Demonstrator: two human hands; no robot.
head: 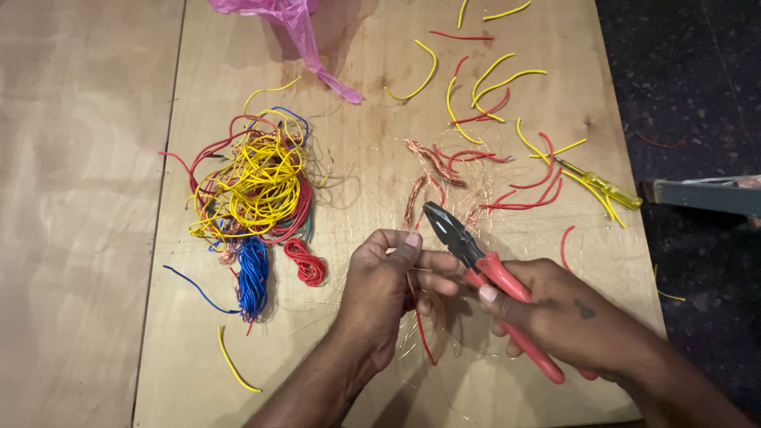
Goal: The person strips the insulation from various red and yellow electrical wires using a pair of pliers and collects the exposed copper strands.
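Observation:
My right hand [555, 313] grips red-handled pliers [476, 257] whose dark jaws point up and to the left, slightly parted. My left hand [384, 281] pinches a thin red wire [424, 337] that hangs down below its fingers, close to the pliers' handles. Just beyond the jaws lie bunches of bare copper strands [432, 162] on the plywood board [357, 119]. A tangled pile of yellow, red and blue wires [254, 182] sits to the left of my hands.
Short stripped pieces of red and yellow insulation [491, 87] are scattered over the board's far right. A yellow-handled screwdriver [602, 186] lies near the right edge. A pink plastic bag [293, 24] is at the top. Dark floor borders the right.

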